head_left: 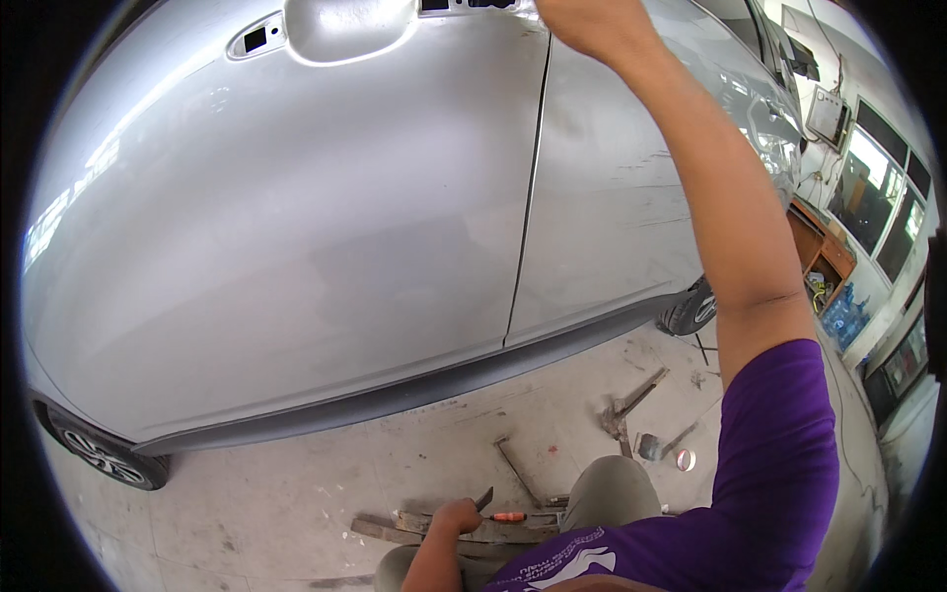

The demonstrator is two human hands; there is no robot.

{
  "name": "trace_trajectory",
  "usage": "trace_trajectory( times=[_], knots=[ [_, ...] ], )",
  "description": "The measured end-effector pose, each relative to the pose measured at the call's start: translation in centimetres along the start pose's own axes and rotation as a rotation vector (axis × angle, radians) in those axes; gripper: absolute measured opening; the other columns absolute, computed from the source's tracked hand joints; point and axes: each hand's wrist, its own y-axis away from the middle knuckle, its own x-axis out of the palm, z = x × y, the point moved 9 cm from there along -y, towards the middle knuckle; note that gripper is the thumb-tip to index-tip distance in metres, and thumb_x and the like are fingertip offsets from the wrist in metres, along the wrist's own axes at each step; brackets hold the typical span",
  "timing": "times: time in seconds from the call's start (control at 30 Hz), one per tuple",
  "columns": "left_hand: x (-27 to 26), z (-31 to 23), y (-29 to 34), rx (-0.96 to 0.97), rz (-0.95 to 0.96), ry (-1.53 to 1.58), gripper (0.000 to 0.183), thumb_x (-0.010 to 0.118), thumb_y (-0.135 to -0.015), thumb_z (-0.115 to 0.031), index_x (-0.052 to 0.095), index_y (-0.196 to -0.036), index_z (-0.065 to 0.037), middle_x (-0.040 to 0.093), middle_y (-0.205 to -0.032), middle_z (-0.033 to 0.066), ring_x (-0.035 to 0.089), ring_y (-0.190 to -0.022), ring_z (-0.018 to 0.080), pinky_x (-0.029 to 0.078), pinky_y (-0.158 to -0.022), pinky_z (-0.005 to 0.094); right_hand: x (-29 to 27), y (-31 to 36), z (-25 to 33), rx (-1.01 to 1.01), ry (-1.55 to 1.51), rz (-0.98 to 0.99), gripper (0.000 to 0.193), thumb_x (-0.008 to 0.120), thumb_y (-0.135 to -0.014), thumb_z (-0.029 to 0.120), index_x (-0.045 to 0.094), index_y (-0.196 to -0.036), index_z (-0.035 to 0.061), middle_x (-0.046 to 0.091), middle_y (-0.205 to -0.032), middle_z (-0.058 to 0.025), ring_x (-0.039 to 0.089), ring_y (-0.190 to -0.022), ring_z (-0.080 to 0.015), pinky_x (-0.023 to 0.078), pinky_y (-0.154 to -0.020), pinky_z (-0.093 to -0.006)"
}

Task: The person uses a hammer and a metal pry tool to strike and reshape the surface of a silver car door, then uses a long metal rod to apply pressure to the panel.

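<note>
A silver car door (pixel 296 217) fills most of the view, with a bare handle recess (pixel 350 30) at its top. My right arm reaches up across the panels. My right hand (pixel 592 22) is at the top edge of the view, by the upper end of the door gap (pixel 533 187); its fingers are cut off or hidden. Low in the view, my left hand (pixel 456 517) is closed round a dark, flat, blade-like tool (pixel 484 498) that sticks out above the fist. The left hand is near my knees, apart from the car.
Wooden strips (pixel 385 531), an orange-handled tool (pixel 509 517) and a bent metal rod (pixel 517 472) lie close to my left hand. A roll of tape (pixel 686 460) and a rusty metal tool (pixel 617 422) lie farther right. A wooden cabinet (pixel 821 252) stands beyond.
</note>
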Motion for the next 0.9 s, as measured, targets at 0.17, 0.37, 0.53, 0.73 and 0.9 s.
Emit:
trace_trajectory(
  times=[0.17, 0.37, 0.53, 0.73, 0.9],
  knots=[
    [-1.4, -1.1, 1.1, 0.002, -0.027, -0.015, 0.041, 0.056, -0.084, -0.028, 0.067, -0.115, -0.003, 0.066, -0.117, 0.0213, 0.063, -0.111, 0.0362, 0.049, -0.095, 0.0449, -1.2, 1.1, -0.4, -0.307, 0.075, -0.195, 0.027, 0.056, -0.094, 0.02, 0.062, -0.118, 0.008, 0.069, -0.091, -0.0201, 0.068, -0.085, -0.038, 0.053, -0.071, -0.0415],
    [-2.0, -1.3, 2.3, -0.033, -0.002, 0.006, 0.04, 0.055, -0.084, -0.028, 0.067, -0.114, -0.004, 0.066, -0.117, 0.0212, 0.063, -0.111, 0.0363, 0.05, -0.094, 0.0444, -1.2, 1.8, -2.2, -0.133, 0.108, -0.151, 0.026, 0.055, -0.094, 0.02, 0.063, -0.115, 0.0068, 0.068, -0.092, -0.022, 0.068, -0.086, -0.0391, 0.053, -0.073, -0.0422],
    [-2.1, -1.5, 2.2, -0.015, -0.004, 0.008, 0.042, 0.056, -0.084, -0.029, 0.067, -0.114, -0.003, 0.065, -0.118, 0.021, 0.062, -0.111, 0.0365, 0.049, -0.095, 0.045, -2.6, 2.7, -2.5, -0.213, 0.058, -0.226, 0.027, 0.055, -0.094, 0.019, 0.062, -0.118, 0.0077, 0.069, -0.091, -0.0213, 0.068, -0.085, -0.0374, 0.053, -0.074, -0.0415],
    [-1.2, -0.8, 1.3, -0.003, 0.009, -0.014, 0.043, 0.06, -0.083, -0.032, 0.067, -0.113, -0.002, 0.065, -0.119, 0.0215, 0.062, -0.112, 0.0359, 0.049, -0.095, 0.0448, -2.5, 3.2, -4.4, -0.095, 0.049, -0.169, 0.028, 0.053, -0.094, 0.016, 0.061, -0.12, 0.0069, 0.069, -0.088, -0.0199, 0.069, -0.082, -0.0326, 0.053, -0.072, -0.0375],
    [-1.7, -2.1, 1.6, -0.012, 0.033, -0.023, 0.044, 0.061, -0.084, -0.034, 0.067, -0.114, -0.003, 0.065, -0.119, 0.0207, 0.062, -0.112, 0.0352, 0.049, -0.095, 0.0444, -3.4, 3.8, -5.9, -0.056, -0.083, -0.174, 0.028, 0.053, -0.095, 0.015, 0.063, -0.119, 0.0061, 0.07, -0.092, -0.0178, 0.069, -0.083, -0.0268, 0.052, -0.073, -0.0342]
  ],
)
